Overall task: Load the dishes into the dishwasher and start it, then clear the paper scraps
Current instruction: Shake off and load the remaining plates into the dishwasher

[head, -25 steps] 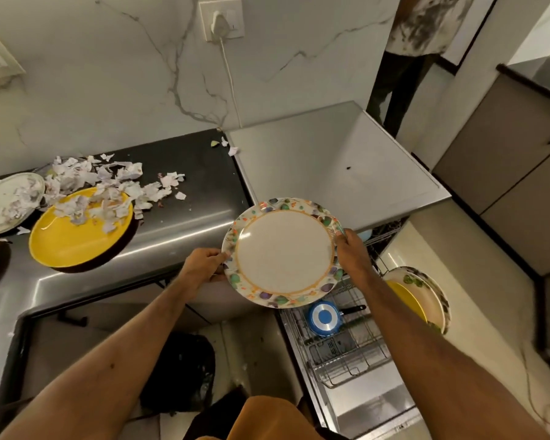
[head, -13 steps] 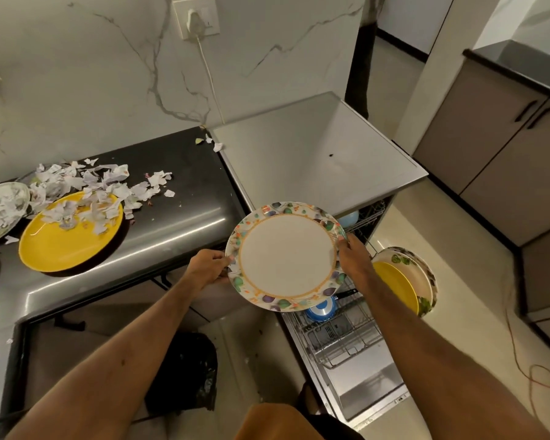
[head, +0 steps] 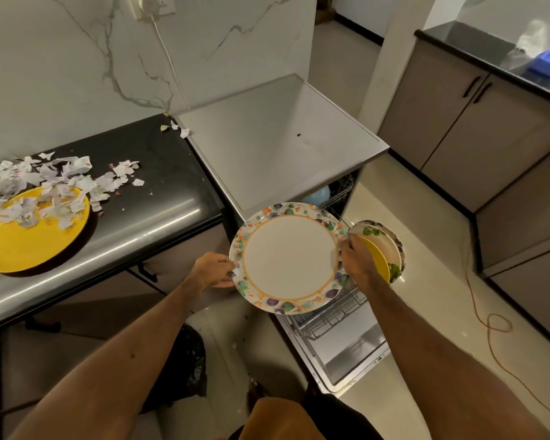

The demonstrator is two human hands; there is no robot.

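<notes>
Now left hand point(head: 211, 269) and right hand point(head: 356, 262) pinch opposite rims of the floral plate point(head: 289, 257), face up, perhaps tilted.

I see a home kitchen: dark countertop point(head: 159, 173) at left, open dishwasher point(head: 350, 347) lower centre, cabinets point(head: 458, 128) upper right.

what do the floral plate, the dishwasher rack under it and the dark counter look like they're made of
Floral plate: melamine or glazed ceramic, can't tell which; smooth white centre, printed rim, soft sheen. Dishwasher rack: coated metal wire, judging by its thin grey grid. Dark counter: polished stone, perhaps granite; a bright streak reflects along its front edge.
</notes>
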